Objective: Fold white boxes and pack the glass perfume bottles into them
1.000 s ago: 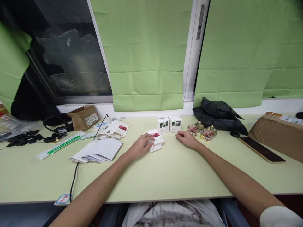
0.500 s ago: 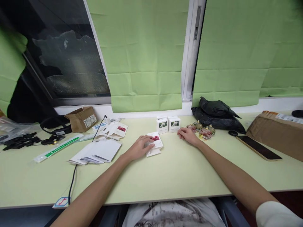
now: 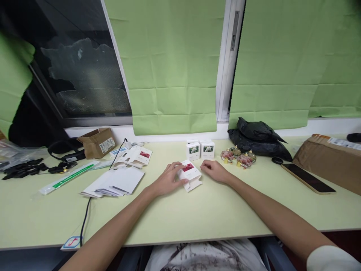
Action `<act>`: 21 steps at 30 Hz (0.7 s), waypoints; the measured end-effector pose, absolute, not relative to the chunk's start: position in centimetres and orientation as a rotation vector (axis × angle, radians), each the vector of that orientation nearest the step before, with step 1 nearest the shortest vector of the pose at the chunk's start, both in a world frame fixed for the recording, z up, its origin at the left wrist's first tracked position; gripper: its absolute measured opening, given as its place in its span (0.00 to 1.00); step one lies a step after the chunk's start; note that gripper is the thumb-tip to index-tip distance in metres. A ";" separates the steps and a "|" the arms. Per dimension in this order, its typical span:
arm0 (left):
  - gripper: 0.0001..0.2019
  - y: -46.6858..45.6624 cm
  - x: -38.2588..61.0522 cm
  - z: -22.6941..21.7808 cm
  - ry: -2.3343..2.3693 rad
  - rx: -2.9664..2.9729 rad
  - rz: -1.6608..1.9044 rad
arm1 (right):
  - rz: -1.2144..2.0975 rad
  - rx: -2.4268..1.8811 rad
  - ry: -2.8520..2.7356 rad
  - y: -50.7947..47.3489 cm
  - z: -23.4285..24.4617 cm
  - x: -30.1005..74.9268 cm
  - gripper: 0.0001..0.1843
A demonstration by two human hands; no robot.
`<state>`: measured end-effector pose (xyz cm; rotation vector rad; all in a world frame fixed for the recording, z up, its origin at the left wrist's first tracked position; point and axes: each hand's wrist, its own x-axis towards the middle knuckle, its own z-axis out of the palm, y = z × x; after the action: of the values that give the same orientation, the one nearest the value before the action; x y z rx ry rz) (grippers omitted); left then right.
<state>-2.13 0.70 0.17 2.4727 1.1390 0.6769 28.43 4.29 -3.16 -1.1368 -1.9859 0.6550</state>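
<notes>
My left hand (image 3: 168, 179) grips a small white carton with a red flower print (image 3: 190, 173), lifted and tilted at the middle of the green table (image 3: 197, 210). Its bottom flap hangs open toward me. My right hand (image 3: 213, 170) rests on the table just right of the carton, fingers curled, close to its edge; whether it touches is unclear. Two assembled white boxes with flower pictures (image 3: 200, 149) stand just behind. Several small gold-and-pink round ornaments (image 3: 238, 157) lie to their right.
A stack of flat white cartons (image 3: 114, 181) lies to the left, with more printed flat ones (image 3: 135, 156) behind. A black cable (image 3: 87, 210) runs off the front edge. A phone (image 3: 307, 177), brown parcel (image 3: 329, 160), black bag (image 3: 259, 137) and open cardboard box (image 3: 97, 142) ring the table.
My left hand has lifted and turned the red-print carton to the right. My right hand has drawn back from the ornaments toward the carton.
</notes>
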 end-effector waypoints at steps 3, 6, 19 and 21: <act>0.27 0.6 -1.9 0.1 1.064 2.468 0.717 | 0.679 -1.134 -2.062 3.2 -3.0 27.0 0.19; 0.23 0.6 -1.7 0.2 1.020 2.439 0.742 | 0.739 -1.115 -2.049 2.7 -2.7 26.7 0.20; 0.24 1.9 -0.9 -1.6 0.884 2.047 0.949 | 1.394 -0.827 -1.584 2.6 -2.3 25.3 0.26; 0.28 2.2 -0.9 -2.0 0.920 1.990 0.976 | 1.447 -0.830 -1.508 2.8 -2.4 25.3 0.29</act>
<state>-0.92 2.23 -1.99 1.9904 0.9203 0.9761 25.30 2.77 -2.42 -0.8303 -1.5078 1.4475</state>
